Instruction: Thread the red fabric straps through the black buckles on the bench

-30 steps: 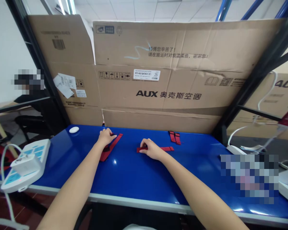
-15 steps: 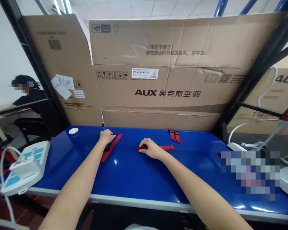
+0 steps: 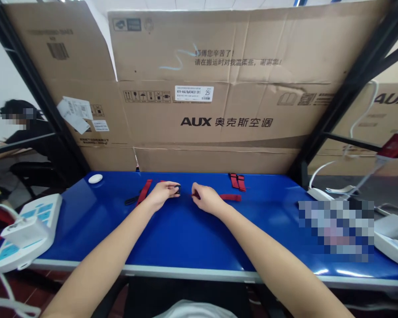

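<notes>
My left hand (image 3: 161,194) pinches a small black buckle (image 3: 177,190) above the blue table. Just right of it, my right hand (image 3: 204,196) is closed on a red strap (image 3: 231,197), whose free end sticks out to the right. Left of my left hand lies another red strap (image 3: 144,191), with a black clip (image 3: 132,201) at its side. A bit of red shows behind my left fingers. Two short red straps with black buckles (image 3: 238,182) rest at the back, right of my right hand.
A white power strip (image 3: 29,229) with a plug lies on the blue table (image 3: 185,243) at the left. A white disc (image 3: 95,178) sits back left. Cardboard (image 3: 199,154) stands behind. A seated person (image 3: 29,128) is at far left.
My left hand has moved right, close to my right hand, and now holds a black buckle. The left red strap is uncovered. The view has tilted slightly down.
</notes>
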Tool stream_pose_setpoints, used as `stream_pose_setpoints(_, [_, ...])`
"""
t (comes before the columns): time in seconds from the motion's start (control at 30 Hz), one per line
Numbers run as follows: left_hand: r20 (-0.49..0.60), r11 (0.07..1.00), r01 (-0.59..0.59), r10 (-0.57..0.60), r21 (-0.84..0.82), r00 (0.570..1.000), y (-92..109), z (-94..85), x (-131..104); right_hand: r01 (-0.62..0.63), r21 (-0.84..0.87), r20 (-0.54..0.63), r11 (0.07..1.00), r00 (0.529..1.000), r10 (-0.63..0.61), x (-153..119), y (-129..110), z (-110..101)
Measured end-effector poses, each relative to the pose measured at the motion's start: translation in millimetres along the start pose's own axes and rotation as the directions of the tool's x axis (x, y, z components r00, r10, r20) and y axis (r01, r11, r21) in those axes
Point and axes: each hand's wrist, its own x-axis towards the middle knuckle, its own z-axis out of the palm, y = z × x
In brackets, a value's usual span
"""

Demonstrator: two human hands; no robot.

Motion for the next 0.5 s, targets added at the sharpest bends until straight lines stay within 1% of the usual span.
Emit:
stream_pose_setpoints(0.07, [0.014, 0.993, 0.035, -0.033, -0.113, 0.999, 0.1, 11.5, -6.6, -0.049, -0.056, -0.007, 0.997, 0.999, 0.048, -0.3, -3.4, -1.4])
stream_pose_setpoints(0.1, [0.02, 0.987, 0.045, -0.043, -0.157, 0.999, 0.3, 15.8, -9.2, -0.078, -0.049, -0.02, 0.996, 0.997, 0.077, -0.1, -4.5, -0.9])
stream_pose_setpoints(0.13, [0.028, 0.98, 0.052, -0.048, -0.194, 0.998, 0.7, 19.1, -11.3, -0.105, -0.005, -0.038, 0.994, 0.994, 0.105, 0.3, -5.1, 0.1])
stream_pose_setpoints(0.2, [0.043, 0.967, 0.064, -0.055, -0.245, 0.998, 1.7, 23.2, -14.4, -0.152, 0.183, -0.062, 0.971, 0.984, 0.166, 2.0, -4.5, 3.3])
stream_pose_setpoints(0.27, [0.048, 0.961, 0.071, -0.06, -0.267, 0.997, 3.0, 24.5, -16.2, -0.195, 0.404, -0.018, 0.894, 0.975, 0.221, 4.5, -1.9, 5.8])
stream_pose_setpoints(0.33, [0.052, 0.958, 0.073, -0.061, -0.277, 0.997, 4.0, 23.9, -17.0, -0.259, 0.556, 0.086, 0.79, 0.963, 0.255, 7.0, 1.5, 6.1])
stream_pose_setpoints(0.4, [0.055, 0.953, 0.076, -0.062, -0.292, 0.997, 4.6, 22.7, -17.1, -0.311, 0.624, 0.163, 0.717, 0.949, 0.27, 9.0, 4.6, 4.4])
stream_pose_setpoints(0.43, [0.06, 0.951, 0.079, -0.064, -0.3, 0.996, 4.5, 22.3, -17.1, -0.321, 0.636, 0.175, 0.701, 0.945, 0.275, 9.5, 5.6, 3.0])
stream_pose_setpoints(0.5, [0.076, 0.945, 0.087, -0.066, -0.314, 0.995, 4.0, 21.9, -17.3, -0.309, 0.626, 0.164, 0.716, 0.95, 0.266, 9.6, 6.4, 0.2])
